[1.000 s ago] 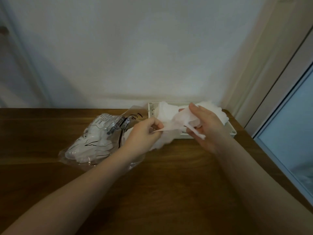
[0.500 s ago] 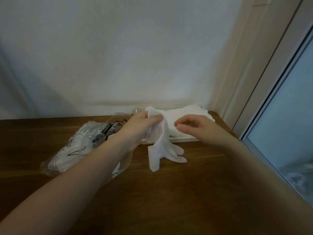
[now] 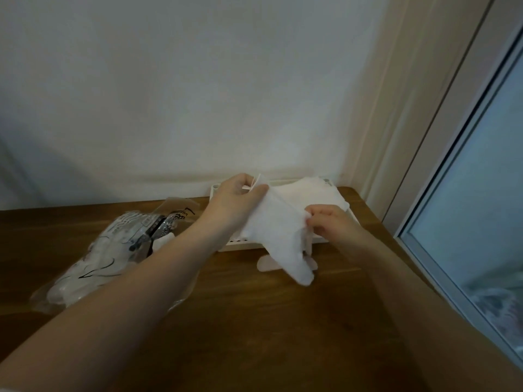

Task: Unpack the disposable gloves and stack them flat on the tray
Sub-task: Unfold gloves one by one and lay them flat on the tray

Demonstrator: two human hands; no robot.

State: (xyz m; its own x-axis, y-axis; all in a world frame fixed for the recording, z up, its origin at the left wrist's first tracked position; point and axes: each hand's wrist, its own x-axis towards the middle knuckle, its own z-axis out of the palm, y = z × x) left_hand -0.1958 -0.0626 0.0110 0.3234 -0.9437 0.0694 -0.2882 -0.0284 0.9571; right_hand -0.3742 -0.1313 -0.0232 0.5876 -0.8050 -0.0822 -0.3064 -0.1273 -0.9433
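Half a second ago only your left hand (image 3: 235,199) held the thin white disposable glove (image 3: 278,236); now your right hand (image 3: 329,222) pinches its other edge too, stretching it flat above the white plastic tray (image 3: 240,246), ready to lay on the stack.

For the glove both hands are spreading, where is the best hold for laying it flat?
Probably at the cuff corners, from either side. The left hand already pinches the far end of the glove, the right hand its right edge; the finger end droops toward the table, short of the tray.
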